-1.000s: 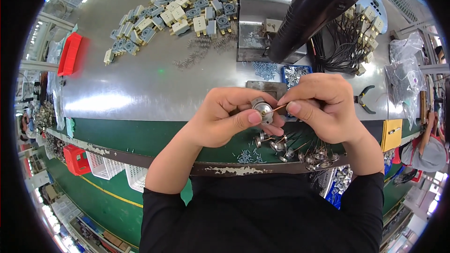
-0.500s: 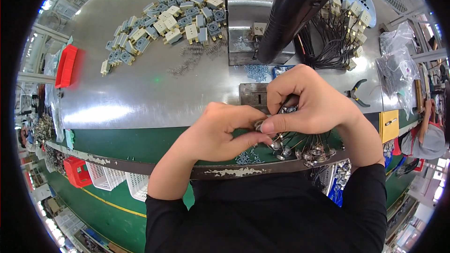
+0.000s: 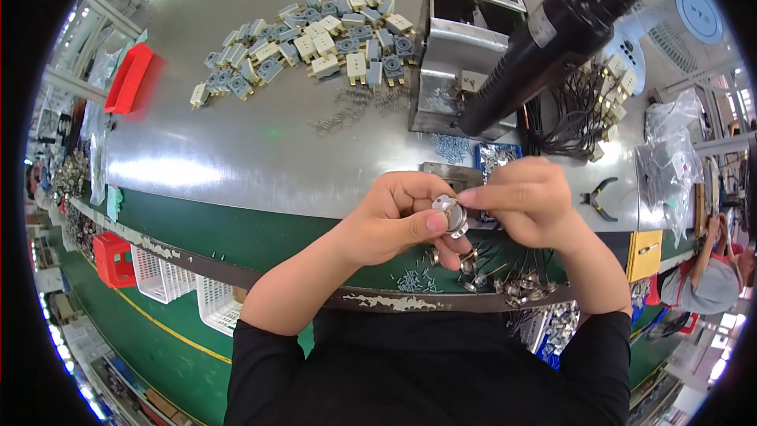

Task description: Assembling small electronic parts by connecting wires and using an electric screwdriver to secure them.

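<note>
Left hand (image 3: 394, 221) is pinching a round metal part (image 3: 456, 219) above the tabletop (image 3: 300, 177); right hand (image 3: 524, 201) is curling, fingertips at the part's edge, any hold unclear. Uneven pressure could be sending it slipping.

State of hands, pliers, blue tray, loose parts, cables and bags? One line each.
Left hand: pinching a round metal part
Right hand: fingertips at the part, grip unclear
Pliers: handles spread
Blue tray: uncovered, holding small metal parts
Springs: loose, tangled
Grey and cream blocks: heaped
Plastic bags: crumpled
Black cables: bunched together
</note>
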A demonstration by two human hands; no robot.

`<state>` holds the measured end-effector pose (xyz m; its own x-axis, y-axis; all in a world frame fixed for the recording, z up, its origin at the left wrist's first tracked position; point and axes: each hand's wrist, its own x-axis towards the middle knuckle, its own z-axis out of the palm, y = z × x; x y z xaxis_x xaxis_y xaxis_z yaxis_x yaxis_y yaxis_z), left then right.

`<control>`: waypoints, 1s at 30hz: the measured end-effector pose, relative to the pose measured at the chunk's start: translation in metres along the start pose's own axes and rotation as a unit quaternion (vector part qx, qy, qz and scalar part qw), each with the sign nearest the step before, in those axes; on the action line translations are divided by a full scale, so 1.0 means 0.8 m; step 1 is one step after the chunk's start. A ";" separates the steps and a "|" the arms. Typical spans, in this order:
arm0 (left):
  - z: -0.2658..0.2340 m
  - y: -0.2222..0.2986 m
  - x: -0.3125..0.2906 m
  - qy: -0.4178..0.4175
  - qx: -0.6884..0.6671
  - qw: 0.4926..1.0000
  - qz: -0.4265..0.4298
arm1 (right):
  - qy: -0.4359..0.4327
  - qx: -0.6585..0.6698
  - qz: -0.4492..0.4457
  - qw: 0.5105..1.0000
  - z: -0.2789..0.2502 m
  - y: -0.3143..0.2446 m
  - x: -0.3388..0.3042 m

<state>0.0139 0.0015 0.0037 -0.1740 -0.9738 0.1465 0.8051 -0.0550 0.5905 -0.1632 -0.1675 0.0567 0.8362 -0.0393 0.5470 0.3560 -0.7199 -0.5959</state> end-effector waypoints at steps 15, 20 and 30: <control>0.017 0.003 0.011 0.195 0.489 0.843 0.111 | 0.039 0.110 0.207 0.971 0.027 -0.017 -0.014; 0.003 0.000 0.013 0.188 0.262 0.940 0.113 | 0.021 0.200 0.341 0.918 0.015 -0.029 0.003; -0.008 0.011 0.009 0.082 0.190 0.978 -0.033 | -0.029 0.144 0.294 0.944 0.001 -0.025 -0.001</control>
<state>0.0236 -0.0071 0.0049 -0.1004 -0.9949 -0.0121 0.5208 -0.0629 0.8514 -0.1703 -0.1527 0.0677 0.9432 -0.3295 0.0430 -0.0860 -0.3670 -0.9262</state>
